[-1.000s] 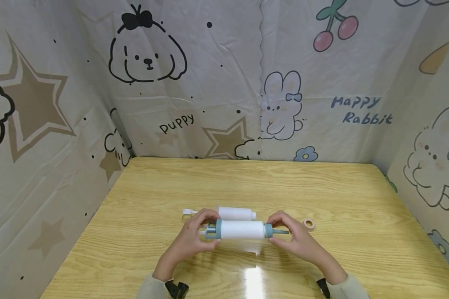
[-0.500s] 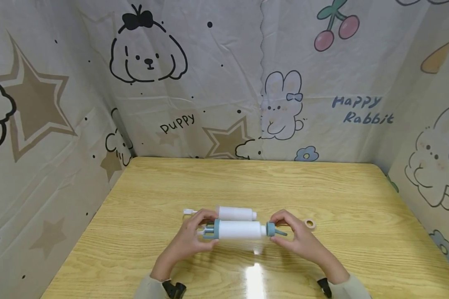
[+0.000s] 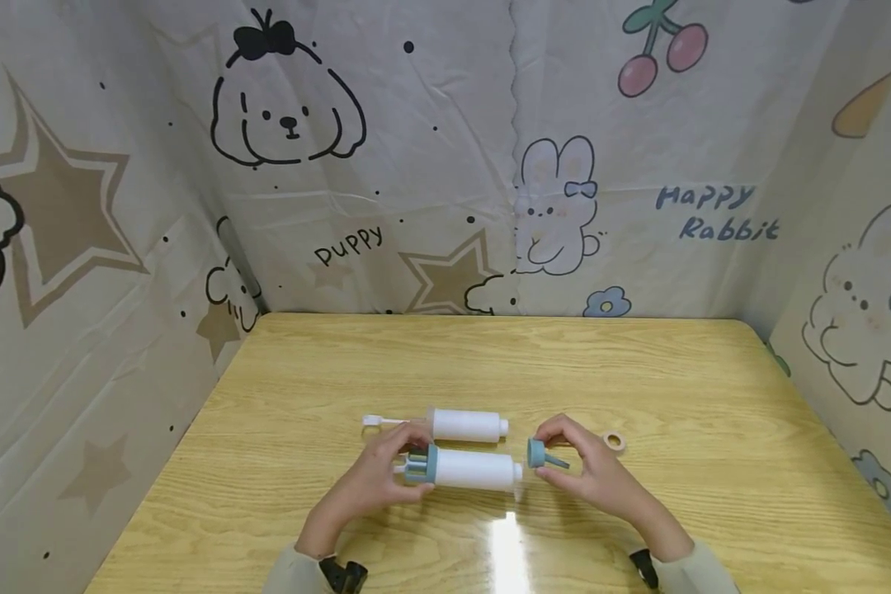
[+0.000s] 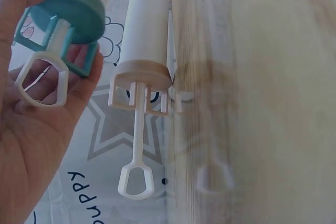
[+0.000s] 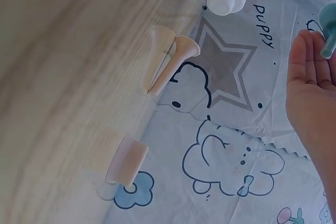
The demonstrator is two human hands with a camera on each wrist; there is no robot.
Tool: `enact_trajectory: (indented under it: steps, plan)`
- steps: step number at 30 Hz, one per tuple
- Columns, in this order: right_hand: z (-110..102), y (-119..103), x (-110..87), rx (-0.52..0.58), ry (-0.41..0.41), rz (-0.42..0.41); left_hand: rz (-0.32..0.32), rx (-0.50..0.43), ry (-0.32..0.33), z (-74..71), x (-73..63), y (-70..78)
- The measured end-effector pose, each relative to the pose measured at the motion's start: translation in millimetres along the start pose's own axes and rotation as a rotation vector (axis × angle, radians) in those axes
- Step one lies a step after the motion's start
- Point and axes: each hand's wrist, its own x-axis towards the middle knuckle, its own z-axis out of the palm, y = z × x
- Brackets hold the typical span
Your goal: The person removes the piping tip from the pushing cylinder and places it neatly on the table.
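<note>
My left hand grips a white syringe by its teal finger-grip collar. A white loop handle sticks out of that end, and the bare white tip points right. Just off the tip, my right hand pinches a teal nozzle cap with a thin spout. Behind the held syringe lies a second white syringe, whose peach collar and pulled-out loop plunger show in the left wrist view.
A peach ring lies on the wooden table beyond my right hand. The right wrist view also shows a peach nozzle cap near the second syringe's tip. Printed cloth walls in the table behind and at the sides.
The teal nozzle cap has come off the syringe's tip, and a gap has opened between them. My left hand has tilted the syringe's tip end down towards me.
</note>
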Motion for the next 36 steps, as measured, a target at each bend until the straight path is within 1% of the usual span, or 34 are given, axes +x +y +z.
enact_trajectory:
  steps: [3,11,19,21,28,33,36]
  plan:
    - [-0.1,0.3,-0.2,-0.013,0.006,-0.012,-0.008,0.024,-0.014,1.2,0.6,-0.8]
    - [0.7,1.9,-0.2,-0.012,0.002,-0.027,-0.075,0.048,-0.063,2.9,0.0,-1.8]
    - [0.7,1.0,0.6,-0.024,0.005,-0.059,-0.079,0.062,-0.073,1.8,-0.7,-6.8]
    - [0.9,1.6,0.4,-0.029,0.005,-0.066,-0.094,0.058,-0.083,1.2,-1.1,-7.5]
    - [1.1,1.2,-0.4,-0.026,-0.003,-0.065,-0.179,0.059,-0.124,-0.3,-2.9,-8.7]
    - [1.1,-1.4,0.2,-0.033,-0.004,-0.063,-0.211,0.058,-0.154,-1.2,-3.7,-10.3]
    - [1.3,-2.1,0.3,-0.037,-0.009,-0.045,-0.227,0.054,-0.165,-1.6,-4.4,-11.3]
